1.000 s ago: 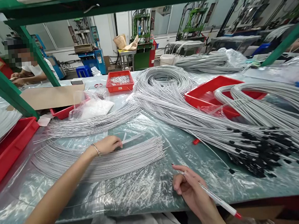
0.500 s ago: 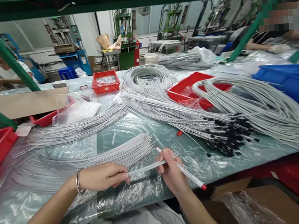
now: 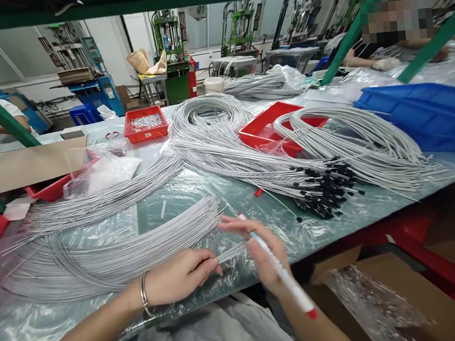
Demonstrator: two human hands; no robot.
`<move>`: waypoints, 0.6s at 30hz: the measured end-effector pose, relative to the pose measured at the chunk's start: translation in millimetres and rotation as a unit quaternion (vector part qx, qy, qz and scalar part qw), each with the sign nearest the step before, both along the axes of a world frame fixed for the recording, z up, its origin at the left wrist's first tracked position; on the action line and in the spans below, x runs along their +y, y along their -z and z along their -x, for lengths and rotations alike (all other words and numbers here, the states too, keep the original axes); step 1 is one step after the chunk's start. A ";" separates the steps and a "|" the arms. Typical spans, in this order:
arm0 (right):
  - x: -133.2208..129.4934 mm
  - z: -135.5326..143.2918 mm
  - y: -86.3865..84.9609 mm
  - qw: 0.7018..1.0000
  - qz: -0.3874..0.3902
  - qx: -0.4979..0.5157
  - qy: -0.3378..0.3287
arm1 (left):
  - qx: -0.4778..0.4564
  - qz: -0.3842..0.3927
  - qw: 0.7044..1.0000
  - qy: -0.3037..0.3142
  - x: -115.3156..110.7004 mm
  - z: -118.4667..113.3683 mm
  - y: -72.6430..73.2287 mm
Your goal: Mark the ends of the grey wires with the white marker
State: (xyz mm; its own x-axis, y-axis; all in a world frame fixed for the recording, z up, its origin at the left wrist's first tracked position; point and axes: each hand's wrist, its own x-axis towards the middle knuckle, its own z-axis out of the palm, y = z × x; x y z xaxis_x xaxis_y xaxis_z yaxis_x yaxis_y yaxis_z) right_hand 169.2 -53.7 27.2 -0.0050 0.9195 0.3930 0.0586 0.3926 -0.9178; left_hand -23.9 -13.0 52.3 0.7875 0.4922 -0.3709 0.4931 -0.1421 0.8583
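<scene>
Left hand (image 3: 184, 275): thumb and fingers pinched together on a thin wire bundle (image 3: 232, 252), near edge of desk (image 3: 313, 234); bundle ends protrude toward right hand (image 3: 264, 247). Right hand: fingers partly spread, blurred, holding a white pen (image 3: 287, 279), red end toward forearm. Whether it touches the bundle, cannot tell.

Just beyond left hand: loose fan of grey wires (image 3: 146, 246). Farther, left of middle: clear bag (image 3: 112, 172), white contents. Toward far edge: small red tray (image 3: 137, 137), many small silvery pieces in it. Right of it, larger red tray (image 3: 259, 128), partly covered by looped cables (image 3: 372, 142). Beyond these, desk's right: blue bin (image 3: 417, 116), contents hidden. Below near edge: cardboard box (image 3: 417, 292) holding crumpled clear film (image 3: 366, 296).
</scene>
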 end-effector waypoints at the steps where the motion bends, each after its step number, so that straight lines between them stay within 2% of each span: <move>1: -3.6 5.1 0.0 0.999 0.005 -0.019 -0.031 | -0.005 -0.002 1.000 -0.003 -1.0 -2.3 1.6; 3: -8.9 13.3 2.9 0.998 0.009 -0.023 -0.050 | -0.017 -0.006 1.000 -0.008 -2.5 -6.3 3.7; 7: -9.5 7.9 11.6 0.996 -0.022 0.056 0.059 | -0.020 -0.010 1.000 -0.021 -3.8 -7.3 1.5; 9: -10.2 -1.7 15.1 0.995 -0.026 0.040 0.089 | -0.018 -0.005 0.999 -0.029 -3.9 -5.2 -0.5; 14: -21.0 -14.7 19.9 0.986 -0.002 -0.148 0.073 | -0.023 -0.018 0.998 -0.050 -3.9 -4.2 -2.8; 16: -23.5 -14.3 19.7 0.985 0.039 -0.162 0.050 | -0.020 -0.028 0.998 -0.045 -3.9 -5.9 -4.4; 18: -23.4 -12.9 18.5 0.985 0.113 -0.130 -0.010 | -0.014 -0.039 0.999 -0.022 -4.0 -7.4 -6.7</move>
State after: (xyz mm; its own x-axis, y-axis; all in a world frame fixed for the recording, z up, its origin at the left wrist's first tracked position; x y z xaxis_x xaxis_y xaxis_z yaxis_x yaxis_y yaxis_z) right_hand 182.1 -77.1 8.7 -0.0966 0.9820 0.1622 0.2972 0.1840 -0.9369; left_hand -16.5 -17.0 59.0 0.7747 0.5527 -0.3071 0.4753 -0.1888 0.8593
